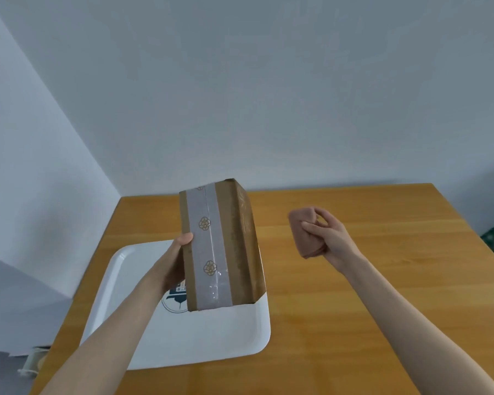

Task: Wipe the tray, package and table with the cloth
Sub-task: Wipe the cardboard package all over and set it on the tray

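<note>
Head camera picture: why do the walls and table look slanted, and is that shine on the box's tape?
Head view: the wide-angle lens splays the table edges and leans the wall corner; yes, small glints sit low on the tape of the package; light is soft, shadows faint.

Nothing is reading as clear words here: the tape (208,246) on the package (241,252) is showing only round flower emblems (204,223). Pale print (244,215) is running along the package's side, too blurred to read. A dark blue round logo (174,303) is peeking out on the tray (211,340), its small characters illegible.
</note>
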The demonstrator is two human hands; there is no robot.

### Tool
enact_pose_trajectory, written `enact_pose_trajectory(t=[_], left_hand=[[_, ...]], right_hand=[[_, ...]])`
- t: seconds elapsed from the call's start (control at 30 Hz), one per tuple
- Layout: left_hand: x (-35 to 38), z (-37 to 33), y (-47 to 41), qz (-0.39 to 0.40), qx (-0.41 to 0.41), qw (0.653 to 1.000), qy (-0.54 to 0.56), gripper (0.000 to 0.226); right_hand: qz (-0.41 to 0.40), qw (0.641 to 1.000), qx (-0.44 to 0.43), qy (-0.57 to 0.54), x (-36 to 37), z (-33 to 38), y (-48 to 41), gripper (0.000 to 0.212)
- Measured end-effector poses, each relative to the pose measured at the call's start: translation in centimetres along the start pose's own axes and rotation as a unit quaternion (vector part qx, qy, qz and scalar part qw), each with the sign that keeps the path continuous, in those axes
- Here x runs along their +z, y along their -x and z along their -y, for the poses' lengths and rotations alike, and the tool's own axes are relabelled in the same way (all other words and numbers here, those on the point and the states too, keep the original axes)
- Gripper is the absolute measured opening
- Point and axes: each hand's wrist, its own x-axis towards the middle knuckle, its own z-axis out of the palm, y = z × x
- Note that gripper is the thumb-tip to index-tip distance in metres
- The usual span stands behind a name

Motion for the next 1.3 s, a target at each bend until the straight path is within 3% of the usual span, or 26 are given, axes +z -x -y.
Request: enact_pose_trajectory(t=[0.17,0.43,0.5,0.7,0.87,0.93,1.07,1.2,1.3], left_hand=[[-1.6,-1.9,0.7,0.014,0.031,0.999,0.000,0.102],[-2.6,-3.9,2.4,0.035,0.054,0.997,-0.029,0.099],[-2.9,-4.1,2.9,0.029,0.063,0.997,-0.042,0.096],[-5.2,-5.2,3.8,-0.007,0.168,0.981,-0.092,0.121],[-7.0,-5.8,5.1,0.000,0.238,0.955,-0.179,0.116],[-7.5,-6.0,5.5,-0.002,0.255,0.947,-0.196,0.115],[-8.0,-6.4,5.6,-0.036,0.279,0.939,-0.199,0.112],[-7.6,-6.0,5.7,-0.060,0.274,0.945,-0.170,0.102],[-7.4,-5.4,5.9,-0.058,0.262,0.954,-0.135,0.101]], right_hand=[[0.060,0.989,-0.132,0.029,7.8,3.9,1.8,0.044],[0.023,0.965,-0.256,0.057,15.5,4.9,3.2,0.042],[0.016,0.962,-0.261,0.081,16.1,5.0,3.3,0.041],[0.018,0.971,-0.223,0.081,17.2,6.3,3.8,0.033],[0.068,0.933,-0.218,0.279,18.0,7.0,4.1,0.035],[0.080,0.921,-0.223,0.309,18.2,6.8,4.4,0.036],[0.008,0.932,-0.298,0.207,19.6,5.2,5.2,0.040],[-0.028,0.917,-0.368,0.149,21.6,2.7,5.6,0.029],[-0.063,0.899,-0.394,0.183,22.3,1.2,5.1,0.039]])
